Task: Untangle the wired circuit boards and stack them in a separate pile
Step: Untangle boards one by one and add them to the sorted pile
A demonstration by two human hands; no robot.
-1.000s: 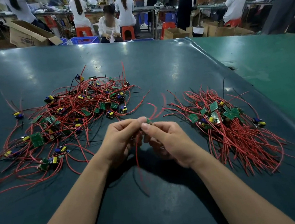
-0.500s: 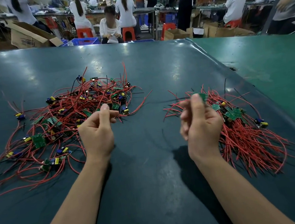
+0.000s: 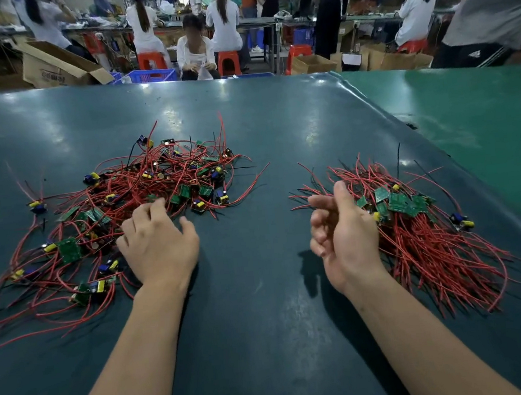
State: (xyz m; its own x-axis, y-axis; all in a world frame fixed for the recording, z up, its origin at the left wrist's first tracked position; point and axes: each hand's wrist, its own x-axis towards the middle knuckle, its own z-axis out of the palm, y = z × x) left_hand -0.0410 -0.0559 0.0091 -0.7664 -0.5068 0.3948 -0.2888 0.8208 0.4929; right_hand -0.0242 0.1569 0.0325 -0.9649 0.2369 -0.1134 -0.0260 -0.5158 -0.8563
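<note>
The tangled heap (image 3: pixel 131 212) of small green circuit boards with red wires sprawls over the left part of the dark green table (image 3: pixel 267 326), its wires looping loosely in all directions. The sorted pile (image 3: pixel 418 228) lies well apart on the right, its boards gathered at the far end and its red wires combed together toward the near right.

The left hand (image 3: pixel 157 244) rests palm down at the near right edge of the tangled heap, fingers spread and lightly bent, fingertips on the wires, gripping nothing that shows. The right hand (image 3: pixel 341 230) hovers just left of the sorted pile, palm turned inward, fingers loosely curled and holding nothing.

Beyond the far edge of the table, people sit on red stools (image 3: pixel 227 63) among cardboard boxes (image 3: pixel 56 68).
</note>
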